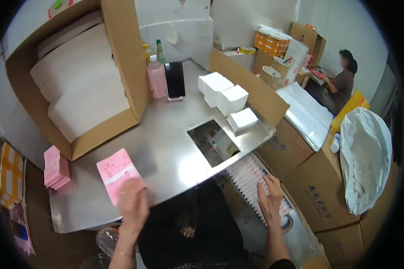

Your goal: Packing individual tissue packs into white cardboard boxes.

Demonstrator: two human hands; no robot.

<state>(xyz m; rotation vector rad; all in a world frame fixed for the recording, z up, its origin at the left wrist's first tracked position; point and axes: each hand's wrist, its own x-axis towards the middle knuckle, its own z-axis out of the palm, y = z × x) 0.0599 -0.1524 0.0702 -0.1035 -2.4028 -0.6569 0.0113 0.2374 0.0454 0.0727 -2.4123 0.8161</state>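
A flat pink printed packet (pixel 114 168) lies on the left part of the steel table. My left hand (pixel 133 201) is over its near corner, smeared by motion, so its grip does not show. On the right, below the table edge, a narrow tray or box holds a close row of pink-and-white packets (pixel 247 177). My right hand (pixel 270 199) rests over the near end of that row, thumb and fingers apart and slightly bent, with nothing visibly held. A stack of pink packets (pixel 57 168) stands at the table's left edge.
The steel table (pixel 166 148) has a rectangular opening (pixel 213 142). White paper stacks (pixel 231 98) stand beyond it. A large carton (pixel 132 58) of white stacks is at left, near a phone (pixel 174 80) and pink bottle (pixel 156 76). Cartons (pixel 327 197) and a white bag (pixel 366 157) fill the right; a person (pixel 345 83) sits behind.
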